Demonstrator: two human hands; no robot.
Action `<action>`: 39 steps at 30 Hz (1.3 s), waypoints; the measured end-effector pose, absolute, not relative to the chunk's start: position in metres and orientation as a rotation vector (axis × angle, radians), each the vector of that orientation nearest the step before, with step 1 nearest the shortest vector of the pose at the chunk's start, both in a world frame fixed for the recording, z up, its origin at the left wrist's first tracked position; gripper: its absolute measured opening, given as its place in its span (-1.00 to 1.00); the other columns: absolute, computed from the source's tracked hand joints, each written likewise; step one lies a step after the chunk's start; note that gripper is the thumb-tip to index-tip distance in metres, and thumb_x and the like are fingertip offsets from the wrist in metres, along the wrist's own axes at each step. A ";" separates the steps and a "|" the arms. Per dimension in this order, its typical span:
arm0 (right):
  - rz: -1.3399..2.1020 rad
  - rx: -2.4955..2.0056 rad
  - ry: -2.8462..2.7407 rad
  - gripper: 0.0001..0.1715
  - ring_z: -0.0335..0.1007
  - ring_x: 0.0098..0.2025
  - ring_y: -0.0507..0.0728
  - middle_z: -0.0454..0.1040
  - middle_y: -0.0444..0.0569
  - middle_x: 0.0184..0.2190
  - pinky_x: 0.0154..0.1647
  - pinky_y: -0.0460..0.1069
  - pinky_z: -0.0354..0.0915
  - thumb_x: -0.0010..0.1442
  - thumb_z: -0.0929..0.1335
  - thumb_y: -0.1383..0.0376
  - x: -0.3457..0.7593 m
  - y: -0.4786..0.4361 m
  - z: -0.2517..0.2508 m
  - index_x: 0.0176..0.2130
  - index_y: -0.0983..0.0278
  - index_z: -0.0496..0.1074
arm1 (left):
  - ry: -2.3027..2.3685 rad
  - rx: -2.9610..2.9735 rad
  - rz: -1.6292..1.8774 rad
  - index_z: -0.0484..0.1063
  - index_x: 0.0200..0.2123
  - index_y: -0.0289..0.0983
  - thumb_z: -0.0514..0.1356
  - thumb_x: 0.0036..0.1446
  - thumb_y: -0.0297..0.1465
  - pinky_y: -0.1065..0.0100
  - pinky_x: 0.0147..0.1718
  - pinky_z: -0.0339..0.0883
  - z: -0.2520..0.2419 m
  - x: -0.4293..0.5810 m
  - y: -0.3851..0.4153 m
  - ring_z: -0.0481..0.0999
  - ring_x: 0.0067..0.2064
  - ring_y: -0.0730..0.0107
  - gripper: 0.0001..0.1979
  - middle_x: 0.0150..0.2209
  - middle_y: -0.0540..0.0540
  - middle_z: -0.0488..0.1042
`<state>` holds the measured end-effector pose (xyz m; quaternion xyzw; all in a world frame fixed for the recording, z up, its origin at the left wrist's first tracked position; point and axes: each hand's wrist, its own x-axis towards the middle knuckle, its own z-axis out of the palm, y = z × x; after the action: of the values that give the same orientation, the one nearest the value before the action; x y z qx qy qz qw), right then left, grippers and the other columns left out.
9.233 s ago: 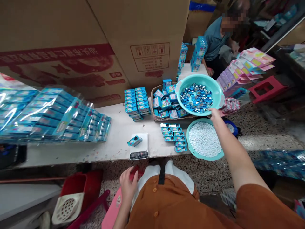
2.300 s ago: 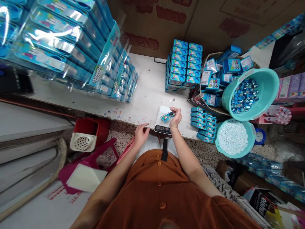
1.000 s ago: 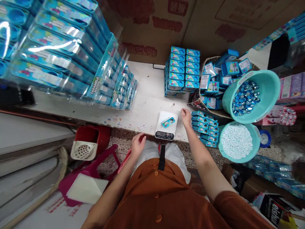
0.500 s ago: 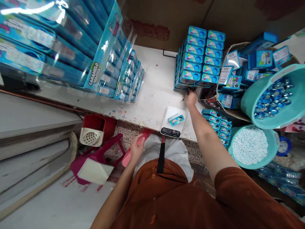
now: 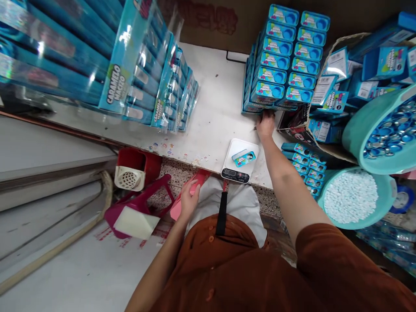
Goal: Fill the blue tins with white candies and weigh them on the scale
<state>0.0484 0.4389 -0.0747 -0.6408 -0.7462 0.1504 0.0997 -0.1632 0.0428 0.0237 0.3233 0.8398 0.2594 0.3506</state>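
My right hand [image 5: 265, 125] reaches to the foot of a stack of blue candy boxes [image 5: 272, 73] marked "Caramelo". Its fingertips are hidden at the lower front edge of the stack, so their grip does not show. On a small white digital scale [image 5: 230, 156] lies one blue candy box [image 5: 243, 157], which neither hand touches. My left hand [image 5: 189, 199] is low beside my leg, over a pink plastic piece [image 5: 176, 209], with its fingers stretched out and holding nothing I can see.
At left stand plastic-wrapped display packs [image 5: 113, 86] of blue boxes. To the right are a carton [image 5: 294, 127] full of boxes, a tilted teal tub [image 5: 352, 138] of blue-silver tins, a tub of white candies [image 5: 351, 197] and a smaller group of boxes [image 5: 300, 159]. A magenta stool [image 5: 113, 216] stands below the table.
The camera view has shifted, making the boxes at right look larger and closer. My right hand stays at the base of the stack; my left hand has hardly moved.
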 end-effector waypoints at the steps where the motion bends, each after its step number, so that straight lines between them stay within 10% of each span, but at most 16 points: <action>1: 0.457 -1.873 -2.216 -0.59 0.20 0.08 0.27 0.29 0.23 0.04 0.10 0.23 0.20 0.28 0.15 0.26 0.050 0.440 -0.075 0.00 0.37 0.36 | 2.179 0.837 0.668 0.42 -0.10 -0.23 0.10 0.18 -0.22 0.10 0.06 0.28 0.024 -0.163 0.042 0.45 0.01 0.19 -0.70 -0.07 -0.17 0.49; 13: 1.037 -1.877 -1.670 -0.84 0.35 -0.15 0.12 0.45 -0.01 -0.37 0.07 0.07 0.23 0.13 0.28 0.39 0.041 0.426 -0.050 -0.45 0.29 0.42 | 2.172 0.866 0.643 0.45 -0.12 -0.24 0.13 0.14 -0.19 0.12 0.02 0.32 0.033 -0.152 0.051 0.46 -0.03 0.18 -0.69 -0.10 -0.17 0.50; 23: 1.386 -1.456 -0.205 -0.70 0.35 -0.43 -0.05 0.46 -0.19 -0.44 -0.38 -0.14 0.33 -0.18 0.51 0.29 0.215 0.247 0.070 -0.36 0.24 0.45 | 2.059 0.901 0.726 0.46 -0.11 -0.30 0.15 0.07 -0.12 0.14 0.04 0.29 0.029 -0.106 0.091 0.47 -0.04 0.19 -0.57 -0.10 -0.20 0.52; 32: 0.427 -2.154 -0.862 -0.75 0.38 -0.25 0.13 0.51 0.02 -0.36 -0.06 0.08 0.30 0.04 0.34 0.19 0.430 0.200 0.062 -0.37 0.32 0.51 | 2.079 1.127 0.573 0.49 -0.17 -0.28 0.11 0.05 -0.12 0.07 0.05 0.28 0.041 -0.071 0.094 0.48 -0.04 0.10 -0.58 -0.12 -0.20 0.54; 39: 0.497 -2.208 -1.439 -0.63 0.32 -0.33 0.09 0.41 0.12 -0.17 -0.14 0.04 0.30 0.10 0.33 0.25 0.441 0.200 0.035 -0.11 0.37 0.49 | 2.096 1.143 0.513 0.49 -0.17 -0.28 0.11 0.04 -0.12 0.08 -0.01 0.32 0.051 -0.043 0.079 0.49 -0.09 0.11 -0.58 -0.12 -0.21 0.53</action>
<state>0.4408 0.1997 0.0354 -0.8017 -0.5225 0.1804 0.2275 -0.0433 0.0788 0.0506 0.4397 0.8064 0.1973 0.3428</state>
